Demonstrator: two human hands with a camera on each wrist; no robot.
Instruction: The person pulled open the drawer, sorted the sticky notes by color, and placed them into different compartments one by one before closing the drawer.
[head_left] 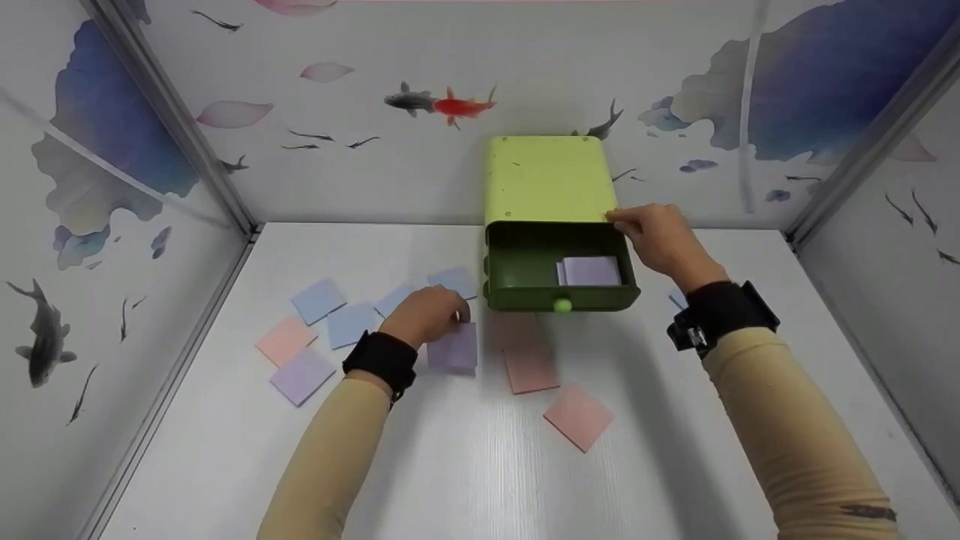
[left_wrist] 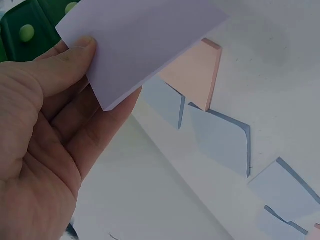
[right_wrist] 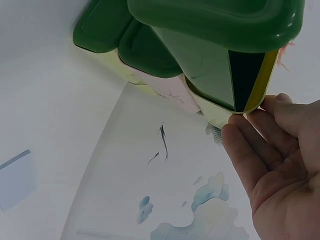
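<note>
My left hand (head_left: 424, 315) pinches a lavender square paper pad (left_wrist: 135, 45) between thumb and fingers, in front of the drawer box. At the top right front corner of the light green drawer box (head_left: 551, 176), my right hand (head_left: 664, 240) grips the rim with thumb and fingertips, as the right wrist view also shows. The box's top drawer (head_left: 517, 300), dark green with a round light green knob (head_left: 562, 305), is pulled out. Lavender pads (head_left: 592, 271) lie at the right inside it. Lower drawers (right_wrist: 150, 55) are closed.
Several blue pads (head_left: 319, 301), a pink pad (head_left: 286, 340) and a lavender pad (head_left: 302, 376) lie left on the white table (head_left: 480, 480). More pink pads (head_left: 577, 418) lie below the drawer. A blue pad (right_wrist: 17, 180) is at the right. Printed walls (head_left: 315, 150) enclose the table.
</note>
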